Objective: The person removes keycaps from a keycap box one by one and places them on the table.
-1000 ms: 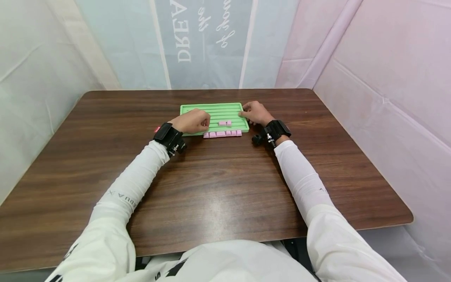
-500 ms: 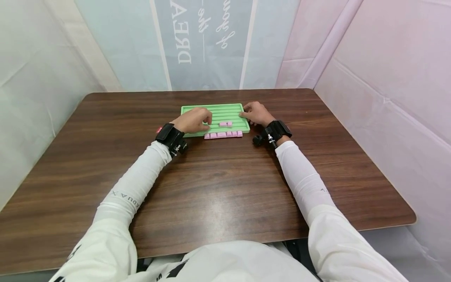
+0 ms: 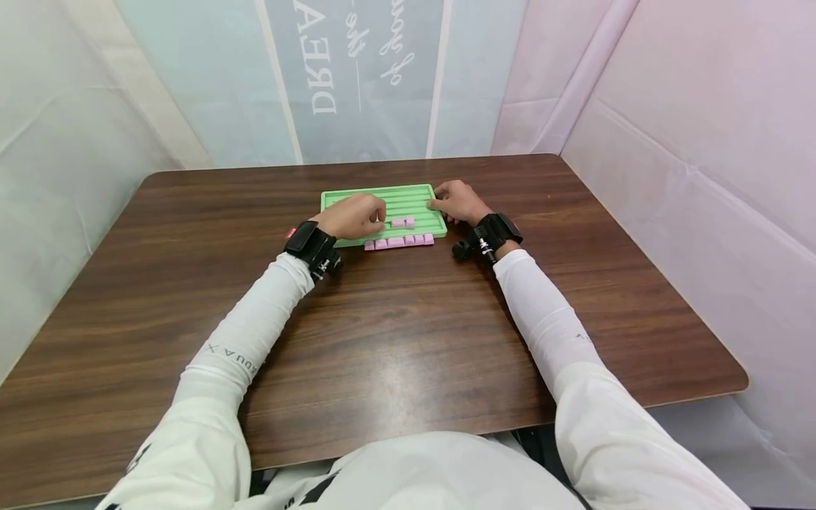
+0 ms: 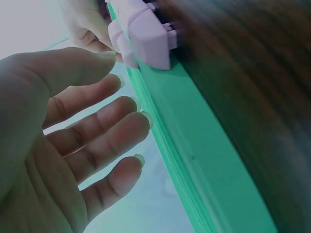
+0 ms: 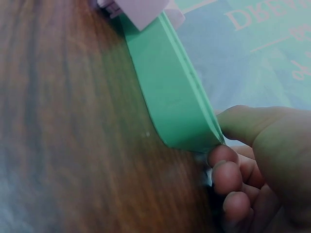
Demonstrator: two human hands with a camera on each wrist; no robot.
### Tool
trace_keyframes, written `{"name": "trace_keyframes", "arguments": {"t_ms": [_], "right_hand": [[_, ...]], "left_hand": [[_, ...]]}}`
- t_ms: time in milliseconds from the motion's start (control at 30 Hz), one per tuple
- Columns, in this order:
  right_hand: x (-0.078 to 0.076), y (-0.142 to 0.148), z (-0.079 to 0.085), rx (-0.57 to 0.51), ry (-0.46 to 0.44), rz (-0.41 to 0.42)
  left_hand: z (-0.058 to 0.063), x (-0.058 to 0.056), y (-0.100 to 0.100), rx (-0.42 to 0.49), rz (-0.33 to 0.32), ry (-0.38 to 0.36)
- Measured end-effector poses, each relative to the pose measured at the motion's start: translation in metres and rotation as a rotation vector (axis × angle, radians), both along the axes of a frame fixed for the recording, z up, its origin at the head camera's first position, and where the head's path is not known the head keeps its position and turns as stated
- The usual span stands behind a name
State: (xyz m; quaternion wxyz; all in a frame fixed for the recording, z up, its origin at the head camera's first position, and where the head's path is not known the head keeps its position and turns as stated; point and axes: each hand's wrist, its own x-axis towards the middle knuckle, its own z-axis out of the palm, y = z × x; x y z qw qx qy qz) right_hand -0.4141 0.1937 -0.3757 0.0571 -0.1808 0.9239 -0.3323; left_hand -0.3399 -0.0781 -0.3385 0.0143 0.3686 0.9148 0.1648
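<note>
A green ridged tray (image 3: 408, 202) lies on the table. Two pink keycaps (image 3: 402, 222) sit side by side in one of its front channels. Along the tray's front edge runs a row of several more pink keycaps (image 3: 399, 242). My left hand (image 3: 353, 216) hovers over the tray's left half, its thumb and index tips close beside the two keycaps; in the left wrist view its fingers (image 4: 104, 138) are loosely bent and spread, with nothing seen between them. With my right hand (image 3: 462, 203) I grip the tray's right edge, thumb on the rim and fingers (image 5: 227, 177) bent at its outer side.
The brown wooden table (image 3: 395, 333) reaches out on all sides of the tray. Pale fabric walls (image 3: 701, 156) stand behind it and at both sides. A black wrist camera (image 3: 312, 248) sits on each wrist.
My left hand has shifted slightly right, closer to the two keycaps, and its fingers have loosened a little. My right hand keeps its grip on the tray. The head view has turned slightly.
</note>
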Motion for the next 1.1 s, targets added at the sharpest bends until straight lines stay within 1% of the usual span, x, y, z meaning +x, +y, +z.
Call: {"name": "trace_keyframes", "arguments": {"t_ms": [133,267,467,600,767,900,1000,1100], "right_hand": [[0.000,-0.001,0.001,0.003,-0.007,-0.005],[0.001,0.000,0.002,-0.008,-0.008,-0.009],[0.000,0.001,0.002,-0.002,-0.006,-0.008],[-0.001,0.001,0.000,-0.002,-0.009,0.000],[-0.001,0.002,0.001,-0.014,0.003,-0.011],[-0.001,0.001,0.000,-0.019,-0.009,-0.005],[-0.001,0.000,-0.001,-0.010,-0.018,-0.005],[-0.001,0.001,-0.001,-0.010,-0.009,-0.013]], "left_hand": [[0.004,-0.003,0.002,-0.033,0.017,0.005],[0.007,-0.008,0.005,-0.040,0.020,-0.007],[0.008,-0.013,0.009,-0.052,0.004,-0.023],[0.007,-0.015,0.012,-0.068,0.006,-0.034],[0.008,-0.017,0.021,-0.083,0.007,-0.042],[0.006,-0.017,0.026,-0.097,0.010,-0.036],[0.004,-0.016,0.027,-0.106,-0.005,-0.021],[0.004,-0.016,0.028,-0.102,-0.024,-0.006]]}}
